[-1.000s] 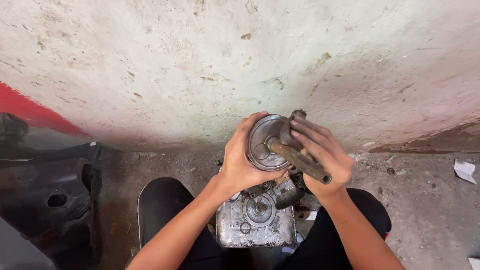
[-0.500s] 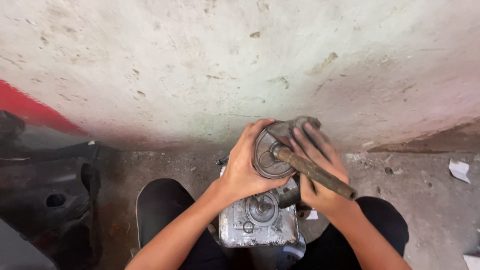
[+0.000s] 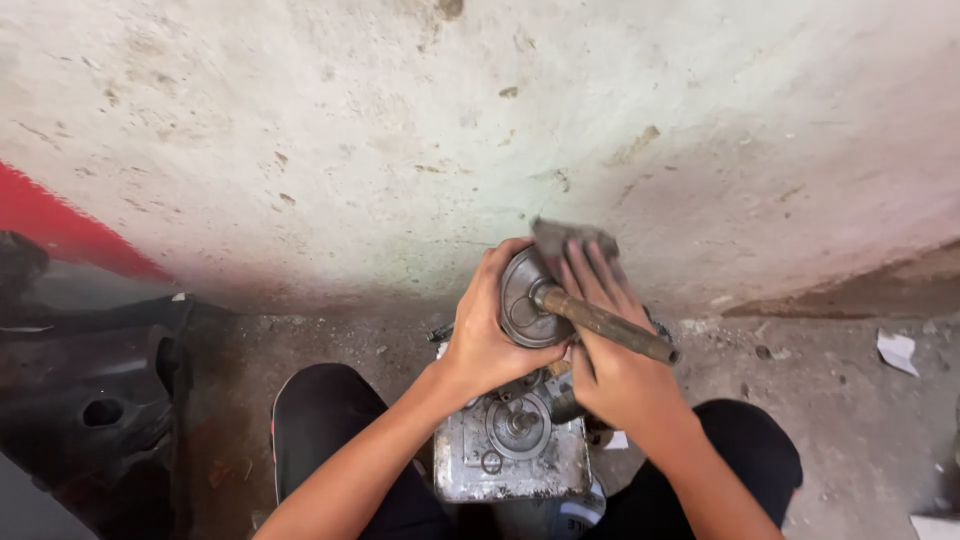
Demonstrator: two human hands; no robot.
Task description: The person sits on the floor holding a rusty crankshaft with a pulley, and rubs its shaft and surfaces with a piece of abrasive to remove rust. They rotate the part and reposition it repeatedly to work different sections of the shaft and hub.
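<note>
My left hand (image 3: pixel 482 340) grips the rim of a round grey metal disc (image 3: pixel 524 300) that has a rusty shaft (image 3: pixel 610 325) sticking out toward me and to the right. My right hand (image 3: pixel 612 350) lies flat against the disc's far side, fingers spread, pressing a small dark grey pad or cloth (image 3: pixel 570 238) against it. Both hands hold this part above a silver metal engine casing (image 3: pixel 510 455) that rests between my knees, its face showing round bosses and a small central stub.
A stained, pale plaster wall (image 3: pixel 500 130) rises in front of me, with a red painted patch (image 3: pixel 60 225) at left. Black plastic vehicle panels (image 3: pixel 90 400) lie at left. Paper scraps (image 3: pixel 897 350) dot the dirty concrete floor at right.
The disc has turned in my hands, so the shaft now points lower and further right. My right hand has shifted from gripping the shaft to pressing the pad on the disc's upper edge.
</note>
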